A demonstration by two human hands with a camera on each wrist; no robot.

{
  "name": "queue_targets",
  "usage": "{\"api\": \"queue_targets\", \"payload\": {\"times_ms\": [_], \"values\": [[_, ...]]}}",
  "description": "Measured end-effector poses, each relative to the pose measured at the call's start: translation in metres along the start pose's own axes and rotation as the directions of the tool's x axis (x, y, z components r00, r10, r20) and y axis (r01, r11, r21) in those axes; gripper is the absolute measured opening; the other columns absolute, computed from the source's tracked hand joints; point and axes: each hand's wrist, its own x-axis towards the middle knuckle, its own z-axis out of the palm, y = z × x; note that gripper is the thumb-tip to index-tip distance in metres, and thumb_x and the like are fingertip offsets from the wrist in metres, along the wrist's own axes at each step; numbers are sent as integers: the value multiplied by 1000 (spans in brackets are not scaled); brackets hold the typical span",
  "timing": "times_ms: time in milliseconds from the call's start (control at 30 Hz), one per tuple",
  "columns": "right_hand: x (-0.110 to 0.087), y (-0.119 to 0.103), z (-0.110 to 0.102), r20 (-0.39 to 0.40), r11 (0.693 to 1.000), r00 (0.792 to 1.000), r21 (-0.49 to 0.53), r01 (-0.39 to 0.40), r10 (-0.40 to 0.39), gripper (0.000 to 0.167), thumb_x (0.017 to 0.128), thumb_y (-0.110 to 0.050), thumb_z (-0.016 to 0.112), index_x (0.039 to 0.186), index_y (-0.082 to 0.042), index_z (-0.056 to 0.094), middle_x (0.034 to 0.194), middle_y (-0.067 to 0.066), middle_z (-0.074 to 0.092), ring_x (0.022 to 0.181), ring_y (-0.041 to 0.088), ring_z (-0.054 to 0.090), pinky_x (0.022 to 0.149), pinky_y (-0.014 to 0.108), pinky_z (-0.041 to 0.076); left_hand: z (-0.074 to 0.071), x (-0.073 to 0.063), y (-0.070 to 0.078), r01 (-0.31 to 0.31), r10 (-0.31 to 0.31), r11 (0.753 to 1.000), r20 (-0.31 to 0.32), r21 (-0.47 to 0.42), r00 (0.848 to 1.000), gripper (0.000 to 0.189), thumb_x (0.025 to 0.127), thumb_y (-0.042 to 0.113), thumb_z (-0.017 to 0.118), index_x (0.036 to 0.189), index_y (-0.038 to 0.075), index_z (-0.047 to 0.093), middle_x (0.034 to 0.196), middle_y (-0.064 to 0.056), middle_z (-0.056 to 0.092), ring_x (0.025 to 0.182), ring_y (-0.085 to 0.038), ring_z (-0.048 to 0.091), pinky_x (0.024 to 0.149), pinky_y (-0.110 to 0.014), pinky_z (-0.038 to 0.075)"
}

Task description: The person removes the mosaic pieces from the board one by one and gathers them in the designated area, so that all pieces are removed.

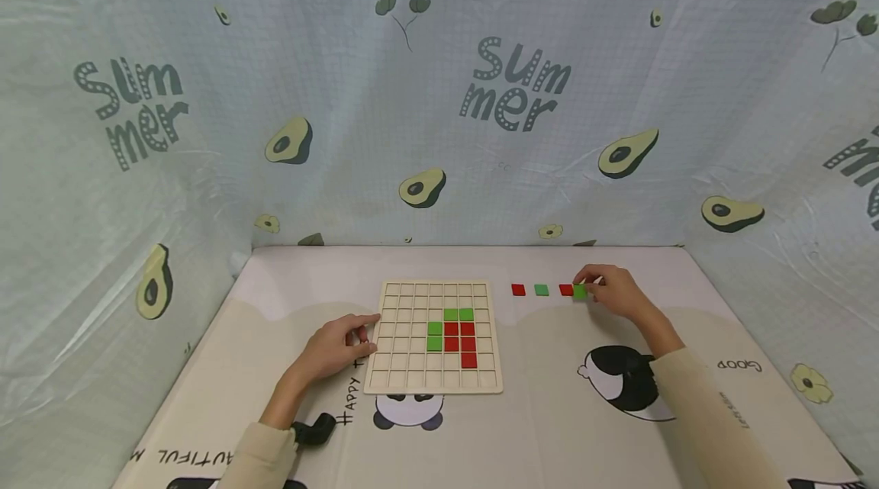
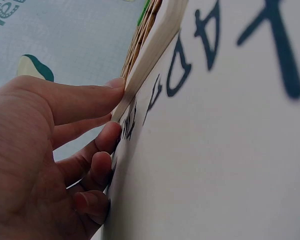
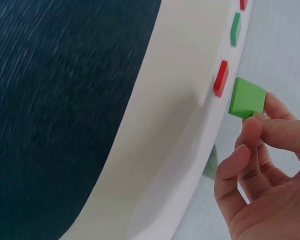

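My right hand [image 1: 613, 292] pinches a flat green square tile [image 3: 247, 97] between thumb and fingers. In the head view that tile overlaps the end of a red tile [image 1: 565, 290]. My left hand [image 1: 334, 344] is at the left edge of a pale wooden grid board [image 1: 401, 381], index fingertip and thumb touching its side. Several green tiles [image 1: 435, 336] and several red tiles [image 1: 451, 336] fill squares right of the board's middle. The left wrist view shows the thumb against the board's wooden edge [image 2: 155, 45], the other fingers loosely bent below.
Farther left in the tile row lie a green tile [image 1: 542, 290] and another red tile [image 1: 518, 290]. The cloth [image 1: 536, 413] beneath has panda prints and lettering. A patterned curtain [image 1: 343, 92] stands behind and on both sides. A black curved shape [image 1: 316, 429] shows by the left wrist.
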Motion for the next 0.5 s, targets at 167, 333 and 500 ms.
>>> {"api": "queue_targets", "payload": {"times_ms": [167, 333, 500], "values": [[-1, 6, -3, -31, 1000, 999, -10, -21, 21, 22, 97, 2, 55, 107, -3, 73, 105, 21, 68, 86, 28, 62, 69, 32, 52, 0, 0, 1, 12, -12, 1000, 3, 2, 1000, 51, 91, 20, 76, 140, 8, 65, 90, 4, 59, 74, -9, 48, 66, -24, 37], [-3, 10, -2, -55, 999, 998, -9, -45, 44, 23, 96, 3, 53, 108, -1, 73, 108, 24, 68, 93, 35, 63, 71, 33, 53, 0, 0, 2, 18, -18, 1000, 5, 6, 1000, 51, 92, 20, 76, 140, 8, 65, 90, 3, 59, 74, -10, 48, 66, -24, 37], [-2, 15, 2, -67, 996, 994, -30, -83, 81, 26, 96, 1, 51, 110, -1, 72, 114, 26, 66, 102, 40, 59, 79, 42, 54, 0, 1, 1, 28, -28, 1000, 9, 6, 1000, 51, 92, 20, 76, 140, 9, 65, 90, 4, 59, 75, -11, 48, 66, -24, 37]]}}
